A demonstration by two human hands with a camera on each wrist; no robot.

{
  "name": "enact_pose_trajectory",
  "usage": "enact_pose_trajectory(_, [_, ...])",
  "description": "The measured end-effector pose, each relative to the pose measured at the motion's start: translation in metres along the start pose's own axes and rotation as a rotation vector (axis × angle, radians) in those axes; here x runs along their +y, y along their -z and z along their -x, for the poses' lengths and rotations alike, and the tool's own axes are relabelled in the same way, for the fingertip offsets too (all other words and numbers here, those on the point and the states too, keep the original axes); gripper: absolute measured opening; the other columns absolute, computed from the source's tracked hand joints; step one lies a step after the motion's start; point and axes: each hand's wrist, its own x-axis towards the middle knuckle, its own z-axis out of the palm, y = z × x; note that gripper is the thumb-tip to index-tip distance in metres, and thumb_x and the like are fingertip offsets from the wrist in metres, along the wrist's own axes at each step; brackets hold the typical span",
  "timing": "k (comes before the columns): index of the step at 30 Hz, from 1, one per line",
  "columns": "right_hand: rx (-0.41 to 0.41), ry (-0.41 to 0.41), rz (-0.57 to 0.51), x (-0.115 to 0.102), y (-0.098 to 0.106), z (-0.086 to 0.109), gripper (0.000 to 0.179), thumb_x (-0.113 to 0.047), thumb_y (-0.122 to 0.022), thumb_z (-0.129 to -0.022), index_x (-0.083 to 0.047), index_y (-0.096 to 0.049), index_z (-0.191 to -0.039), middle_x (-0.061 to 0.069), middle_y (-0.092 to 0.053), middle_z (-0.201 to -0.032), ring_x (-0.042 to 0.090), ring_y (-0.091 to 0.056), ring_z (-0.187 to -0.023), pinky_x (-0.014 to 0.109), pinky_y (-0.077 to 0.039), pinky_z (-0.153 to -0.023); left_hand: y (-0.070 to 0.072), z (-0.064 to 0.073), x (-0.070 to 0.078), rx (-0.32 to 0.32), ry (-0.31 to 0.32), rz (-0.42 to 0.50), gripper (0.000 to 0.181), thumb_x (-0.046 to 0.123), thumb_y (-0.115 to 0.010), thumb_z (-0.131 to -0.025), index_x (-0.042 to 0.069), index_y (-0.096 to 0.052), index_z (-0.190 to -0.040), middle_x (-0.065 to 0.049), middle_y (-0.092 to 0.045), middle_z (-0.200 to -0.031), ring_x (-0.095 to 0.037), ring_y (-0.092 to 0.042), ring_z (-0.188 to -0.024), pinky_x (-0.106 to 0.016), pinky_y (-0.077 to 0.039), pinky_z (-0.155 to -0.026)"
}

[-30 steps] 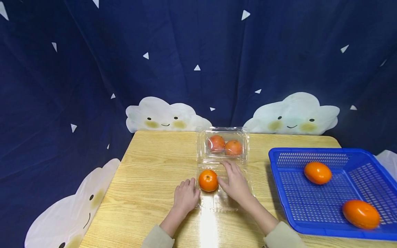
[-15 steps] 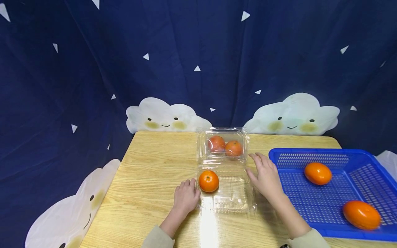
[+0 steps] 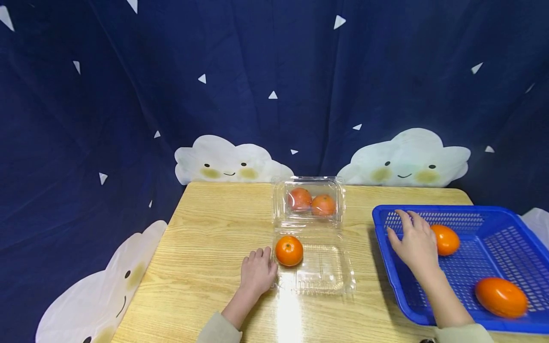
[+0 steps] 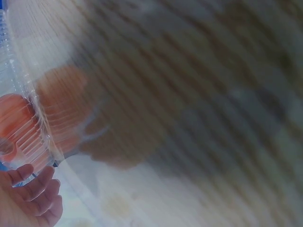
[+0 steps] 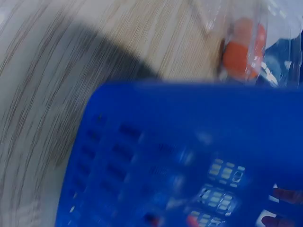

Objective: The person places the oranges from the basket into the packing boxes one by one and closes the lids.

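Note:
One orange [image 3: 289,250] sits in the left part of an opened clear plastic clamshell box [image 3: 321,271]. My left hand [image 3: 257,271] rests at the box's left edge, its fingers loosely bent; the left wrist view shows its fingertips beside the clear rim. My right hand [image 3: 413,243] is over the left side of a blue basket [image 3: 399,300], fingers spread and nothing in them. Just right of that hand lies an orange [image 3: 447,240], partly hidden by it. Another orange [image 3: 501,297] lies at the basket's near right.
Two paler oranges [image 3: 323,205] show through clear plastic [image 3: 309,183] at the back of the table. The wooden table [image 3: 214,228] ends against a dark blue curtain [image 3: 240,85] with clouds. In the right wrist view, the basket's rim [image 5: 199,92] is close and blurred.
My right hand has moved from beside the orange in the clear box, rightward across the table, to over the blue basket. The left hand and the box have stayed put.

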Motion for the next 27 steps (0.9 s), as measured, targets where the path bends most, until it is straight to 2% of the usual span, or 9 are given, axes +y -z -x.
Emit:
enact_pose_trajectory(6, [-0.053,-0.060,0.037,0.027,0.003,0.001,0.058,-0.017,-0.067,-0.073,0.003,-0.043,-0.122,0.037,-0.038,-0.120,0.053,-0.034,-0.109,0.065,-0.028,-0.087,0.001,0.001,0.001,0.012,-0.006,-0.001,0.030,0.030,-0.048,-0.082,0.010,-0.055,-0.103,-0.006,-0.056,-0.085,-0.025,-0.052,-0.076,-0.038,-0.041,-0.066])
enact_pose_trajectory(17, [-0.233,-0.247,0.056,0.062,0.005,0.003,0.071,-0.018,-0.065,-0.076,0.001,-0.028,-0.134,0.040,-0.021,-0.128,0.058,-0.021,-0.114,0.069,-0.019,-0.091,0.000,0.000,0.000,0.002,-0.004,-0.007,0.030,0.030,-0.048,-0.082,0.010,-0.054,-0.104,-0.007,-0.056,-0.087,-0.024,-0.052,-0.077,-0.038,-0.041,-0.067])
enact_pose_trajectory(27, [-0.316,-0.308,0.047,0.089,0.001,0.006,0.073,-0.018,-0.066,-0.076,0.002,-0.025,-0.133,0.040,-0.018,-0.124,0.059,-0.020,-0.107,0.070,-0.022,-0.083,0.000,0.000,0.000,-0.005,0.001,-0.012,0.031,0.031,-0.048,-0.083,0.010,-0.054,-0.106,-0.007,-0.057,-0.088,-0.025,-0.052,-0.078,-0.038,-0.041,-0.067])
